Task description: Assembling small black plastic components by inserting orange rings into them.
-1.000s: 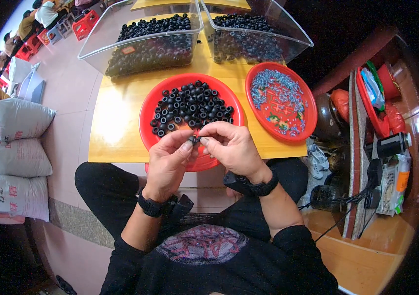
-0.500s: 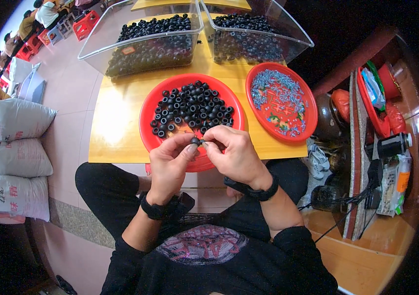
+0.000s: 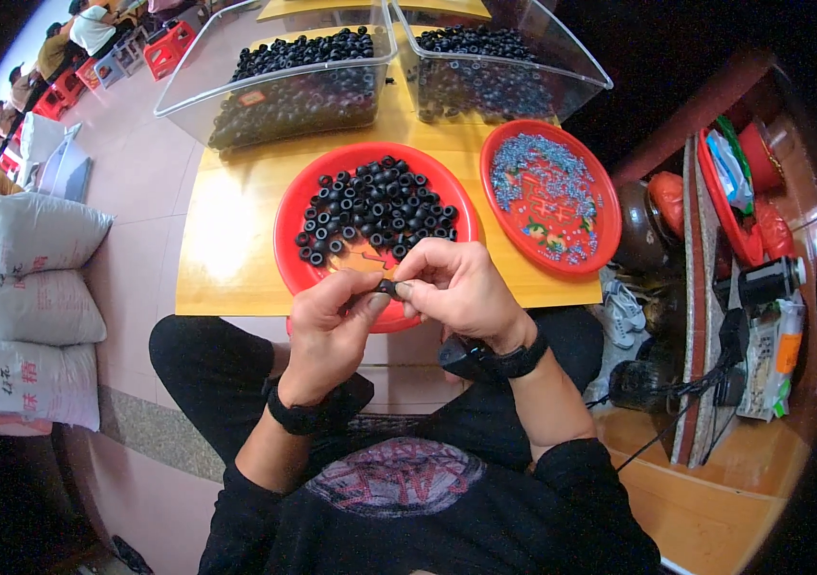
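On yellow table (image 3: pixel 236 240) sat two clear bins (image 3: pixel 284 81) of black rings, then red plate (image 3: pixel 294 259) w/ more rings & red plate of small grey bits (image 3: pixel 547 196) to its right. Just over near plate's front edge, left hand (image 3: pixel 327 335) & right hand (image 3: pixel 456 287) met, both pinching one small black ring (image 3: pixel 388 286) betw. fingertips.

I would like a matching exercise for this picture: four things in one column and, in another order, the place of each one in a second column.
Things:
1. small black ring
2. red plate of black rings
3. red plate of small grey parts
4. clear bins of black rings

Places:
A. far edge of the yellow table
B. pinched between the left hand and the right hand
C. on the table, right of the other plate
D. on the table, just beyond the hands

Pairs: 1-B, 2-D, 3-C, 4-A
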Demonstrator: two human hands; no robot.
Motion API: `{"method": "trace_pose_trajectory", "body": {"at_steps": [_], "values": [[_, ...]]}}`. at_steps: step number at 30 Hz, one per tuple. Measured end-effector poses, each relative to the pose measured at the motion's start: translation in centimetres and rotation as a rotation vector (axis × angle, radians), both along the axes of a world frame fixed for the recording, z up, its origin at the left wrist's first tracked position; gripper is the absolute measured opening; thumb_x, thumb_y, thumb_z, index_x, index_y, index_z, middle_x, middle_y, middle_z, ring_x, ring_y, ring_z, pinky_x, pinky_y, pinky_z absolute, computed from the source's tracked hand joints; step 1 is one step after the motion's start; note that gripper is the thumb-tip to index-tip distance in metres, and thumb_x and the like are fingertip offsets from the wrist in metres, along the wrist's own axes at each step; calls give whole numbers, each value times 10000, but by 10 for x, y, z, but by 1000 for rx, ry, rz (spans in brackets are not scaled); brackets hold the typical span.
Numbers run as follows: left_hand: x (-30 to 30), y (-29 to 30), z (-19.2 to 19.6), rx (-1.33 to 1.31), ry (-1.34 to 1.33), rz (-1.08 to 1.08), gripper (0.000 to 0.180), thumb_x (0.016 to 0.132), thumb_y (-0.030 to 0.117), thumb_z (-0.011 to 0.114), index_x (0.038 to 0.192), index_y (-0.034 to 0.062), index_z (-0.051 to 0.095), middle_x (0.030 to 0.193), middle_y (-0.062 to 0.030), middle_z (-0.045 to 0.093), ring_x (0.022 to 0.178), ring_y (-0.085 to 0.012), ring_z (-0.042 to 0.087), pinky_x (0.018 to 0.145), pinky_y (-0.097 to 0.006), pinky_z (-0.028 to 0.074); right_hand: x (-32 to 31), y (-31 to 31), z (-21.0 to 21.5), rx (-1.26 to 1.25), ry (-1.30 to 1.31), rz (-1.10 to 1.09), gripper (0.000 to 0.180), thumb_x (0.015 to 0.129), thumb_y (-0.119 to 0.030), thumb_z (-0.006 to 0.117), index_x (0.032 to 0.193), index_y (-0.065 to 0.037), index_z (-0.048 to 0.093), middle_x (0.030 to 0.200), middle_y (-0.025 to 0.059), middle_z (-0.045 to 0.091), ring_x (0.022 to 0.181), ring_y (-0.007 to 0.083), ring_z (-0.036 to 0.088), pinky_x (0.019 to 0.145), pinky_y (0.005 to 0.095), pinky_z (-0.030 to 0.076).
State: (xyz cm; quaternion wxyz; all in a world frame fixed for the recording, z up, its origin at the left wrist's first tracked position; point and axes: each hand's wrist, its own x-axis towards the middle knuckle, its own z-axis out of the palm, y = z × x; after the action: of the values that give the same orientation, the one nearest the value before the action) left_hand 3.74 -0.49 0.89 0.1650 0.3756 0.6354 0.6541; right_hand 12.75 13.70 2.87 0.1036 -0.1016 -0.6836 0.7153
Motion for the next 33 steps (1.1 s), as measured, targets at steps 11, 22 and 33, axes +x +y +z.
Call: {"method": "trace_pose_trajectory", "body": {"at_steps": [11,22,33], "values": [[-3,-4,7,-155,126,9,107,731,-78,583,833,-46,576,751,-16,575,709,-75,518,632,-204,423,-5,-14,-9,780,360,-176,81,729,61,535,801,29,550,691,53,575,660,92,575,551,244,458],[6,2,6,-40,-82,-13,87,782,-25,554,867,-37,559,781,-23,546,720,-80,498,678,-208,399,-7,13,-12,-250,-19,230,126,800,-32,574,912,3,531,783,50,581,671,106,587,578,220,491],[-2,5,-6,85,115,12,227,706,-52,590,914,35,615,994,-82,459,977,-195,437,836,-292,363,-13,3,-29,-467,156,354,331,846,-62,518,1153,49,463,1054,85,556,962,152,542,821,273,465]]}}
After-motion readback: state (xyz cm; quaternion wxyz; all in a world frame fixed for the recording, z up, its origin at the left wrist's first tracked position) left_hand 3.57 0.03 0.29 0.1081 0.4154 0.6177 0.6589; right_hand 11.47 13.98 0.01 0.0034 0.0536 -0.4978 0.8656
